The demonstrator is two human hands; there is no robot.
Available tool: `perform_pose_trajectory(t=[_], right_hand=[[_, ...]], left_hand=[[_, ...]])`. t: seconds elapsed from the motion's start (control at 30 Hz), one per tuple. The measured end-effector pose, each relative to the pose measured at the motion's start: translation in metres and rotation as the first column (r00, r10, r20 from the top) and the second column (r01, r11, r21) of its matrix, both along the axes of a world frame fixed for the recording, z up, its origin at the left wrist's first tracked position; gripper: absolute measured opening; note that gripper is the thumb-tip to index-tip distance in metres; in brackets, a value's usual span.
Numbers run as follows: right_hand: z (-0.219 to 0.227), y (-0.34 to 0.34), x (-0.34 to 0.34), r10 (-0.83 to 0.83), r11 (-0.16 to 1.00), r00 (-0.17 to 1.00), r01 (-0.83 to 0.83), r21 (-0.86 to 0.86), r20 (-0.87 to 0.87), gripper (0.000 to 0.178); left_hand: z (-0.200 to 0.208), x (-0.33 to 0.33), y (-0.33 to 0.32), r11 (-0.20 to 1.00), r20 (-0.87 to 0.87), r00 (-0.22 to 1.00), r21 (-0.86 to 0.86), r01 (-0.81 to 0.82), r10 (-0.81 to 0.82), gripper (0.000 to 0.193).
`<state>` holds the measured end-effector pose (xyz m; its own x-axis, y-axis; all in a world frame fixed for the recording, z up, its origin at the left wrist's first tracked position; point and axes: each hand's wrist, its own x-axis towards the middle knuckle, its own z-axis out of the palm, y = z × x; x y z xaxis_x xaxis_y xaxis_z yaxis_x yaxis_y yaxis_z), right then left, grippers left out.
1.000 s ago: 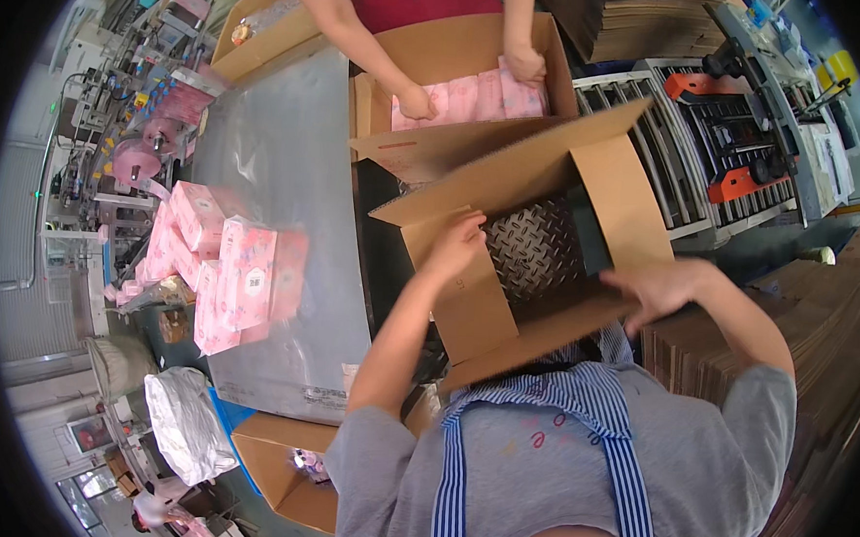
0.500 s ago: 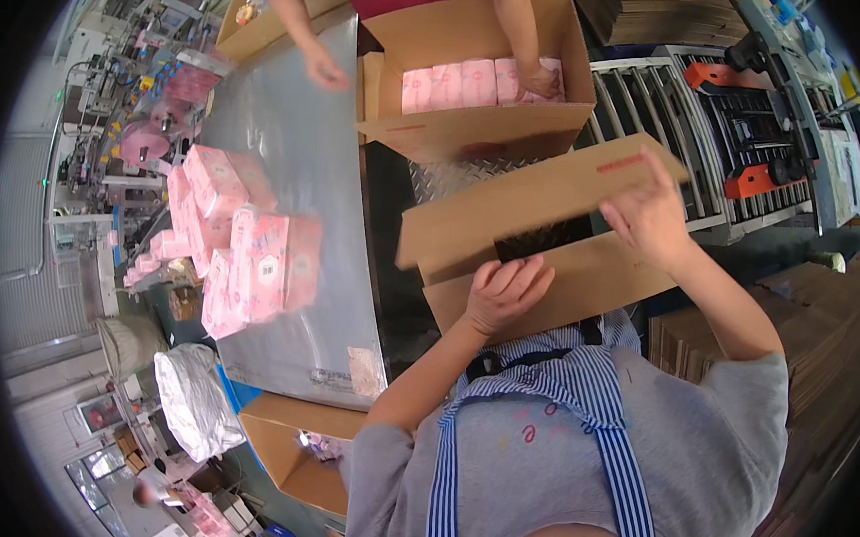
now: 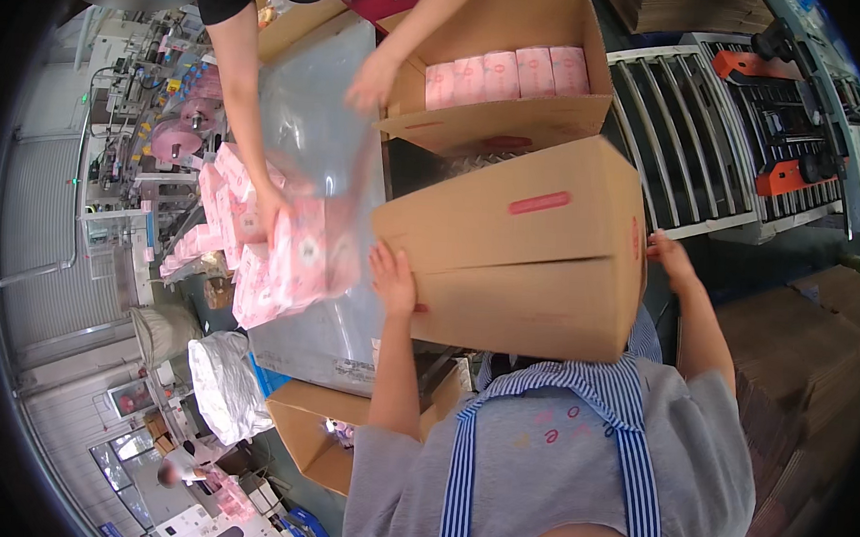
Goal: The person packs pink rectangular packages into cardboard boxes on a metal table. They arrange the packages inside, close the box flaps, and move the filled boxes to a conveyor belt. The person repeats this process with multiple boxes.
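Between my two hands is a brown cardboard box [image 3: 519, 239], its flaps folded over on the side facing me, with a thin seam across it. My left hand [image 3: 392, 281] presses its left end, fingers spread against the cardboard. At the right end, my right hand [image 3: 672, 262] holds the edge with fingers partly hidden behind it. Just beyond stands an open cardboard box [image 3: 496, 126] with a row of pink packs [image 3: 501, 76] inside. A co-worker's hand [image 3: 275, 212] grasps a pink pack [image 3: 306, 252] on the metal table to my left; the co-worker's other hand is blurred.
The metal table [image 3: 334, 336] carries a pile of pink packs [image 3: 224, 199]. A roller conveyor [image 3: 675, 145] runs at the far right. Flattened cardboard [image 3: 785, 355] is stacked at my right. Another open box [image 3: 310, 432] stands by the table's near end.
The box in my hands has turned, its flaps now folded down. My hands have moved apart to its two ends. The co-worker's hands have left the open box and moved over the table.
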<state>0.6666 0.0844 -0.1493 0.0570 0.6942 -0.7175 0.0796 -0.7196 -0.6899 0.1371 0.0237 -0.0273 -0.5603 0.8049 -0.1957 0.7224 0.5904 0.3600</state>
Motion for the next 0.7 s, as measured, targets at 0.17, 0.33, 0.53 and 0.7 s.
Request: perform_pose_trajectory(t=[0.17,0.33,0.53,0.7], right_hand=[[0.058,0.037,0.089,0.026,0.833,0.733,-0.391,0.391,0.680,0.050],[-0.117,-0.031,0.096,0.195,0.980,0.906,-0.166,-0.110,0.376,0.079],[-0.057,-0.056,-0.032,-0.169,0.974,0.985,0.162,-0.157,-0.033,0.080],[0.071,-0.002,0.115,0.001,0.946,0.968,-0.082,0.314,0.251,0.039]], left_hand=[[0.012,0.083,0.024,0.990,-0.232,0.965,0.030,0.137,-0.126,0.070],[0.013,0.049,0.054,0.992,-0.100,0.988,0.023,0.122,-0.119,0.071],[0.005,-0.015,0.056,0.991,0.122,0.984,-0.037,-0.125,0.129,0.075],[-0.089,0.041,0.044,0.962,0.776,0.600,-0.032,-0.271,0.195,0.081]])
